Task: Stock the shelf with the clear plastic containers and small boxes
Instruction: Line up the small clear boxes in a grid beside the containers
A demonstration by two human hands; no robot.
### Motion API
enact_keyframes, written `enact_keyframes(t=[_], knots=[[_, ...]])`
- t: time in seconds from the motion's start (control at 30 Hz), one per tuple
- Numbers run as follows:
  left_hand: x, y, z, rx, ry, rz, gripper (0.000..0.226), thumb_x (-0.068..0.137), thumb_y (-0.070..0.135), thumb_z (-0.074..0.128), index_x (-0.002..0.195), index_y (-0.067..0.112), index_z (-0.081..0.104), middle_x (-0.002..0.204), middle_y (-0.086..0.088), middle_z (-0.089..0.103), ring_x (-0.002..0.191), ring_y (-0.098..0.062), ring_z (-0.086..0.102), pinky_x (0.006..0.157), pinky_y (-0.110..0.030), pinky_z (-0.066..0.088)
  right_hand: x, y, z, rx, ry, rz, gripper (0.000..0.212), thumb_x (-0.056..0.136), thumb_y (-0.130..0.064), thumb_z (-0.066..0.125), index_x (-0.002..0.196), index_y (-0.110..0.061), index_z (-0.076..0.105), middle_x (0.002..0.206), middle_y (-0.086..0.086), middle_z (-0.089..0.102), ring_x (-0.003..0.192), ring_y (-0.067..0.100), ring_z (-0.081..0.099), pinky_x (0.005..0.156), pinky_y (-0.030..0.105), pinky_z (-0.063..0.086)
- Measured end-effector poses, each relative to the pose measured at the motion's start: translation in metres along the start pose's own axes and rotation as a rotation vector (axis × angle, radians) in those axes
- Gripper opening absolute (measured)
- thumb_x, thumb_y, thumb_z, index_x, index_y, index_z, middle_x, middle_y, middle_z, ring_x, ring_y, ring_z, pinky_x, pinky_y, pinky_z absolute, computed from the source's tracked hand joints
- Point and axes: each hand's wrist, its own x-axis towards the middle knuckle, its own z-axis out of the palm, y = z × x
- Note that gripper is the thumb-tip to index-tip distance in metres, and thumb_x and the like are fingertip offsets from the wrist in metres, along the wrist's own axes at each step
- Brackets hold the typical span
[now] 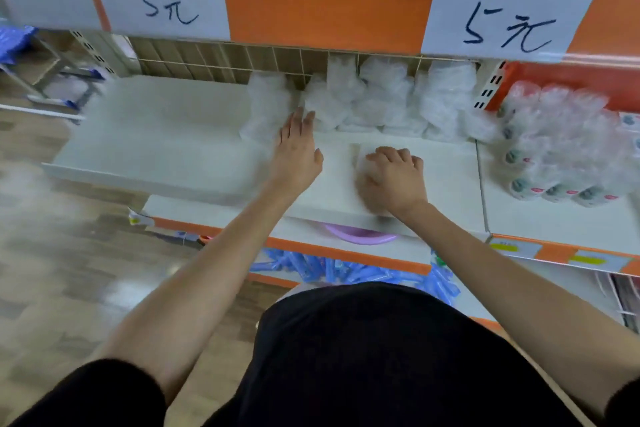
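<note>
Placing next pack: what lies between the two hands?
Only bare white shelf between left hand and right hand, which grips a clear container; head view.

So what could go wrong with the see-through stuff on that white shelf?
Two things might go wrong. The left hand reaches with straight fingers to the crinkly clear plastic packs standing in a row at the back; a hard push could tip them like dominoes. The right hand grips a blurry clear plastic container near the front of the flat white shelf; if it slips, it could slide off the edge to the floor.
</note>
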Motion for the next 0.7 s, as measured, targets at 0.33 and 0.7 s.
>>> enact_keyframes(t=[0.33, 0.7], knots=[[0.088, -0.035, -0.006, 0.136, -0.251, 0.404, 0.062, 0.098, 0.025, 0.049, 0.154, 0.025, 0.021, 0.163, -0.005, 0.009, 0.148, -0.03, 0.011, 0.117, -0.041, 0.013, 0.017, -0.026, 0.007, 0.136, 0.021, 0.257, 0.052, 0.09, -0.025, 0.064, 0.139, -0.016, 0.046, 0.148, 0.005, 0.042, 0.137, 0.029, 0.034, 0.105, 0.04, 0.027], [0.105, -0.035, -0.005, 0.08, -0.141, 0.498, 0.059, 0.093, 0.038, 0.06, 0.146, 0.02, 0.041, 0.142, -0.01, 0.04, 0.134, -0.029, 0.033, 0.111, -0.037, 0.02, 0.016, -0.043, 0.008, 0.13, 0.024, 0.314, 0.051, 0.09, -0.021, 0.064, 0.138, -0.019, 0.047, 0.144, 0.004, 0.047, 0.132, 0.03, 0.039, 0.1, 0.041, 0.033]])
